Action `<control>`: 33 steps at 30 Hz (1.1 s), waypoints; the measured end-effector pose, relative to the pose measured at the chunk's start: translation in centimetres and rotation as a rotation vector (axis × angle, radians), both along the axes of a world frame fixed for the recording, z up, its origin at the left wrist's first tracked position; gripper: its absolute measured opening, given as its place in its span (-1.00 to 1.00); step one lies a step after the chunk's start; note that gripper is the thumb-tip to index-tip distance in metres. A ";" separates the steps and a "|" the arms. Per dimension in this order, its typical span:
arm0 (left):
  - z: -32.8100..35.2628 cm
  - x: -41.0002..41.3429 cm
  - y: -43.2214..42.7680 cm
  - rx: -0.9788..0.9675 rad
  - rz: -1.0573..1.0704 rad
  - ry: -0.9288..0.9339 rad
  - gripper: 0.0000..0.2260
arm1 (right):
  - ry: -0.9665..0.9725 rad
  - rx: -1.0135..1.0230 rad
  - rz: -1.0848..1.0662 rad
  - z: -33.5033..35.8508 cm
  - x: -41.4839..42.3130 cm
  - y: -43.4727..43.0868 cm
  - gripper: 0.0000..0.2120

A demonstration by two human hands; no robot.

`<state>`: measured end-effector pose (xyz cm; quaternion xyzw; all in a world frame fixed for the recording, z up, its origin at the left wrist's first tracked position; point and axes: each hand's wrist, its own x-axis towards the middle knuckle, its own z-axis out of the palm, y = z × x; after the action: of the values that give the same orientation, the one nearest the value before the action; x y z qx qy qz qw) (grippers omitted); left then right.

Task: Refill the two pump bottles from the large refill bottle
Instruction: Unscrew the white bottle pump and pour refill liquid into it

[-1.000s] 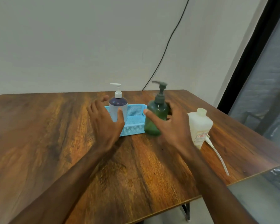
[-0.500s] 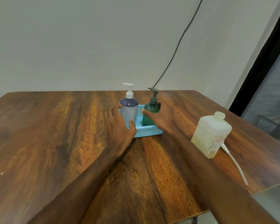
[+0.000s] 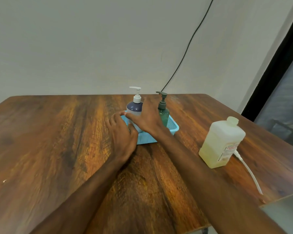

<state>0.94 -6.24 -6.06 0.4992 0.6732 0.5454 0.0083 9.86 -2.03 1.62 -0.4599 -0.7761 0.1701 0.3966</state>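
Note:
A pump bottle with a dark blue shoulder and white pump [image 3: 135, 105] stands at the left of a light blue basket [image 3: 173, 128]. A green pump bottle [image 3: 163, 114] stands at the basket's right. My right hand [image 3: 148, 119] wraps the white-pump bottle, thumb across its front and fingers behind it. My left hand [image 3: 121, 134] grips the basket's near left corner, fingers curled over the rim and thumb by the bottle's base. The large refill bottle [image 3: 222, 142], translucent and holding yellowish liquid, stands capped and untouched at the right.
All of this sits on a brown wooden table [image 3: 49, 141]. A loose white pump tube [image 3: 249, 173] lies beside the refill bottle near the table's right edge. A black cable [image 3: 188, 46] runs down the wall behind the basket.
My right hand set the green bottle into the basket, let it go and moved left onto the white-pump bottle. My left hand stayed at the basket's left side.

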 end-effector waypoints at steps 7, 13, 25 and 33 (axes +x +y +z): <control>0.5 -0.1 -0.4 0.094 -0.007 -0.171 -0.68 | 0.050 0.040 -0.002 0.8 -0.2 0.8 -0.41; 2.7 0.4 -1.2 0.298 -0.019 -0.311 -0.75 | 0.231 0.250 -0.058 5.8 5.7 -5.6 -0.29; 4.1 9.8 -7.9 0.234 -0.577 -0.339 -0.74 | 0.098 -0.043 -0.117 -2.3 16.1 -12.5 -0.30; 3.0 10.4 -7.7 0.065 -0.705 -0.145 -0.57 | 0.117 -0.159 -0.023 -2.7 17.6 -13.4 -0.18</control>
<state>11.38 -13.91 -3.10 0.6609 0.4395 0.5641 0.2278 27.51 -15.44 -1.12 -0.4882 -0.7301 0.2531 0.4056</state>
